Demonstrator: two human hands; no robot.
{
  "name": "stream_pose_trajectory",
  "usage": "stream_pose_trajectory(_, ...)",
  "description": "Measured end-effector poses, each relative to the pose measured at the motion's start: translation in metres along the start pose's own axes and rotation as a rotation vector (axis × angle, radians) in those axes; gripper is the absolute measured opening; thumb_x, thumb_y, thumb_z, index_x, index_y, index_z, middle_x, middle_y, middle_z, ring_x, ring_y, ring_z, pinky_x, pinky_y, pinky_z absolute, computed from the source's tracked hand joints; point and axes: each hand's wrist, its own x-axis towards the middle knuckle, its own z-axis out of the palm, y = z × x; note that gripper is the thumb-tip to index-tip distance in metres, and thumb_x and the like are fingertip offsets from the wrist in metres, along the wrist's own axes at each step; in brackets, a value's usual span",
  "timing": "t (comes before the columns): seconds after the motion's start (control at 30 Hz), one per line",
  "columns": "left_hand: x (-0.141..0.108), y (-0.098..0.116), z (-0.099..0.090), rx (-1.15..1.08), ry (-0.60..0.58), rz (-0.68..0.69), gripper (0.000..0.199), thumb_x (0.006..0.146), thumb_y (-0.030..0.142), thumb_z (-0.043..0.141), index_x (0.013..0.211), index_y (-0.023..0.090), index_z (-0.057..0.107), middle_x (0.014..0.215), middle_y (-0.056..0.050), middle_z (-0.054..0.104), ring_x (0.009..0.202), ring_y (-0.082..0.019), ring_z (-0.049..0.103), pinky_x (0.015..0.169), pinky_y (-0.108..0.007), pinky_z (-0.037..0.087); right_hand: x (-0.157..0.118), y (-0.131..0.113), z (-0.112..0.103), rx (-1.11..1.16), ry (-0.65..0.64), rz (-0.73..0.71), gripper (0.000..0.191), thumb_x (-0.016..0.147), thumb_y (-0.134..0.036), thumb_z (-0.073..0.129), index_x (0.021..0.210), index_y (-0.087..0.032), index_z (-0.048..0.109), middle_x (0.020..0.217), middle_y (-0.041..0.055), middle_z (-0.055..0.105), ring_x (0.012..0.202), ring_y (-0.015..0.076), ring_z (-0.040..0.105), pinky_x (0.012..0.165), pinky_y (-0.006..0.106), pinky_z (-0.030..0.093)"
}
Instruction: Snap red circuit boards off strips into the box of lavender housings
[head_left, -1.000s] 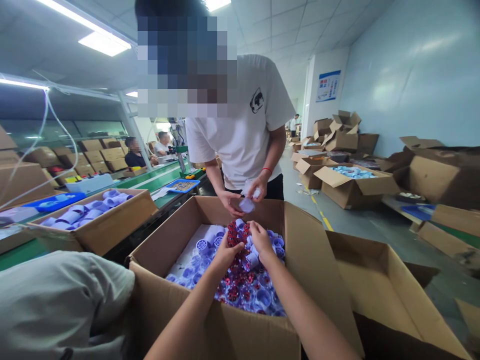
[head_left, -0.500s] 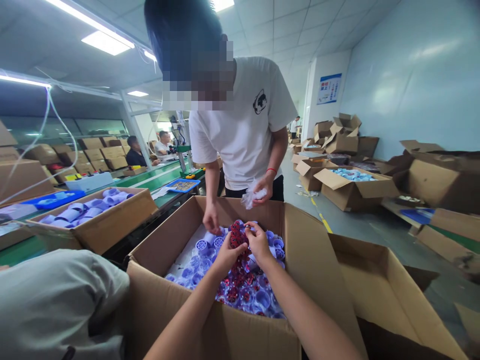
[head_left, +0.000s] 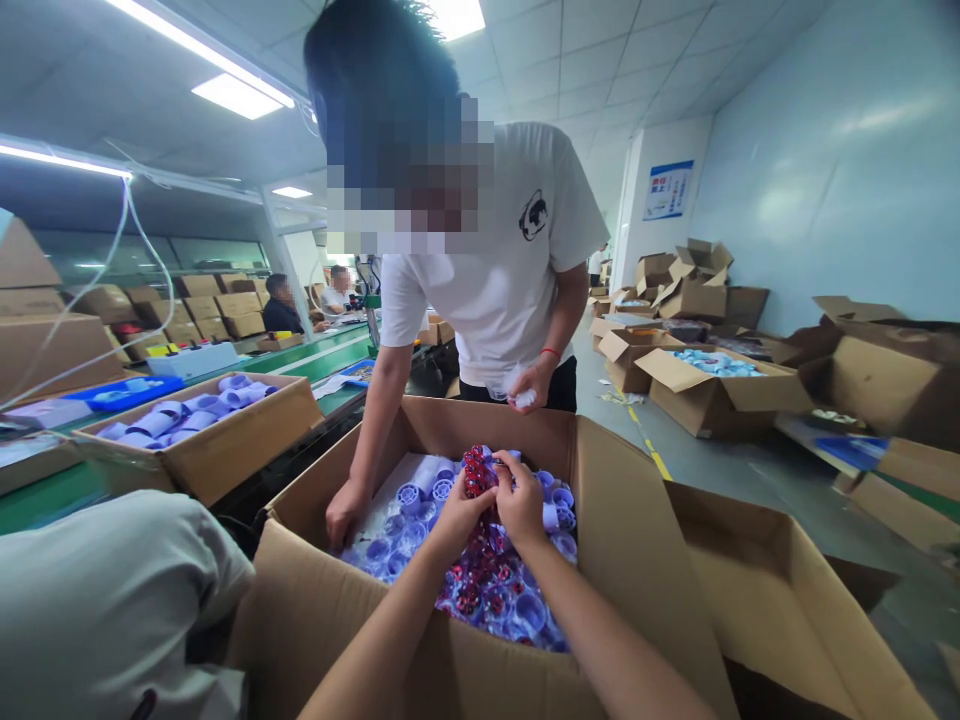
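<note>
A large open cardboard box (head_left: pixel 600 520) holds many purple cylindrical parts (head_left: pixel 529 612) in clear wrapping, with red shiny pieces (head_left: pixel 469 597) scattered over them. Above these, my left hand (head_left: pixel 463 515) is closed round a cluster of red shiny pieces (head_left: pixel 475 470). My right hand (head_left: pixel 519 497) is pinched at the right side of that cluster; what lies between its fingertips is too small to name. Across the box, a person's hand (head_left: pixel 345 512) reaches down at its left inner side, and the same person's other hand (head_left: pixel 531 385) holds crumpled clear plastic (head_left: pixel 511 384).
A box of purple parts (head_left: pixel 199 450) stands at the left beside a green conveyor (head_left: pixel 334 400). At the right is an open carton (head_left: pixel 780 570), with more boxes (head_left: pixel 720 385) behind. A grey-clothed part of someone (head_left: pixel 112 600) is at the lower left.
The person's reaching hand has moved left and nearer, to the box's left side. The person's other hand has turned with the plastic. My hands stay at the red cluster; the view has shifted slightly.
</note>
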Motion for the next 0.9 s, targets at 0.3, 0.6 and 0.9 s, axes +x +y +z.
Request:
stream_pose_trajectory(0.3,0.003,-0.001,-0.003,-0.014,-0.016,-0.086,0.075,0.041,0.045,0.089,0.099,0.018,0.049,0.069,0.002,0.064,0.054,-0.018,0.063,0.05,-0.03,0.052,0.02,0.015,-0.015,-0.103,0.171,0.089,0.027,0.073,-0.032,0.052,0.09,-0.02,0.069,0.1,0.0118,0.069,0.099,0.028,0.057,0.095,0.045,0.037)
stream_pose_trajectory(0.6,0.018,-0.014,-0.01,-0.039,0.091,0.004,0.064,0.05,0.057,0.081,0.095,0.019,0.055,0.067,0.003,0.062,0.062,-0.015,0.063,0.059,-0.026,0.05,0.007,0.024,0.008,0.275,-0.251,0.404,0.033,0.06,-0.054,0.067,0.069,-0.022,0.07,0.064,0.0024,0.069,0.066,0.0224,0.062,0.061,0.033,0.049)
stream_pose_trajectory(0.9,0.006,0.002,-0.003,-0.001,0.11,-0.064,0.057,0.058,0.061,0.075,0.09,0.022,0.049,0.074,0.003,0.063,0.049,-0.012,0.061,0.047,-0.024,0.047,0.019,0.019,-0.005,0.349,0.03,0.432,0.039,0.063,-0.059,0.059,0.076,-0.023,0.063,0.068,0.0002,0.067,0.068,0.0189,0.06,0.066,0.03,0.047)
